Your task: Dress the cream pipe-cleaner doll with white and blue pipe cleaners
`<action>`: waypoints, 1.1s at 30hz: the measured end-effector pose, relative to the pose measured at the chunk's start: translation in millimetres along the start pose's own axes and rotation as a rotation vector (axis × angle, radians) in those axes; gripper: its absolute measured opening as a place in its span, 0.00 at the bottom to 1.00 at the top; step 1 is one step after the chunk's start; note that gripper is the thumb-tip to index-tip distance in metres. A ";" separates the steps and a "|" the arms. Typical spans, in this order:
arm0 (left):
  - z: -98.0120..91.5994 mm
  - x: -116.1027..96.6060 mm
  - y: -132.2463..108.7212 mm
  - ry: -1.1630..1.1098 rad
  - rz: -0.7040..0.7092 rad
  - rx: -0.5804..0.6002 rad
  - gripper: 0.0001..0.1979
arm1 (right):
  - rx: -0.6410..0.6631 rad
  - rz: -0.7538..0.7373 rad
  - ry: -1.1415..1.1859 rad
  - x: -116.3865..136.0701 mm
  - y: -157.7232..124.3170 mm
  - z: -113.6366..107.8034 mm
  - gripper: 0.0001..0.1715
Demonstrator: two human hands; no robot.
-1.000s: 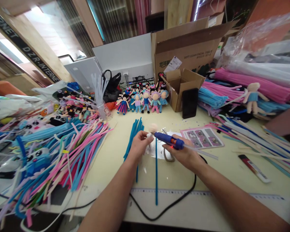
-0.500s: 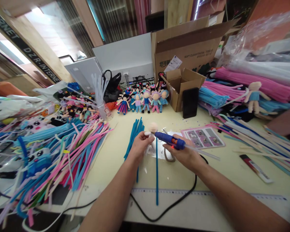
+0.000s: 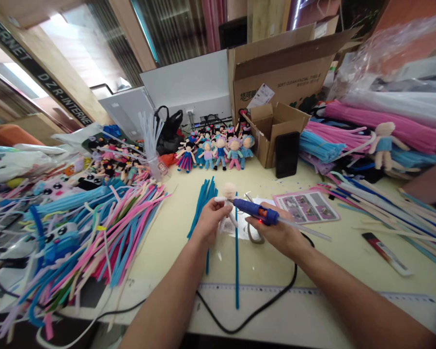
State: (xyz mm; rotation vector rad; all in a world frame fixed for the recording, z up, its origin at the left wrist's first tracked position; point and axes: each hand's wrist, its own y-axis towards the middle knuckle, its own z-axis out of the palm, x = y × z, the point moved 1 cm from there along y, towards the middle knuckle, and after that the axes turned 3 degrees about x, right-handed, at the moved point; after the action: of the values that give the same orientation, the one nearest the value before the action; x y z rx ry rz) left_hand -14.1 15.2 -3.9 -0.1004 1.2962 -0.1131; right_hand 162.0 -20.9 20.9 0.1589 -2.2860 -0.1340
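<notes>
Fuzzy doll [image 3: 229,191] turned, left hand [image 3: 210,220], plastic glue gun [image 3: 256,209]

Glue gun [image 3: 256,211] beside doll [image 3: 228,203]

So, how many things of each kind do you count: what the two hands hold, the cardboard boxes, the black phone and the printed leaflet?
1 glue gun, in the right hand
1 unfinished doll, in the left hand
2 cardboard boxes
1 black phone
1 printed leaflet
Total: 6
</notes>
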 end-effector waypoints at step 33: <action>-1.1 1.5 2.0 0.003 -0.032 0.039 0.15 | 0.040 -0.071 0.004 -1.3 -0.8 -3.0 0.13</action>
State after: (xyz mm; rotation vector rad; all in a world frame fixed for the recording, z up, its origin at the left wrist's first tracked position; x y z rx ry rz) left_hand -14.7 17.0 -5.8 -0.0882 1.2954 -0.1657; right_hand 165.2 -21.6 21.8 0.2608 -2.2806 -0.1240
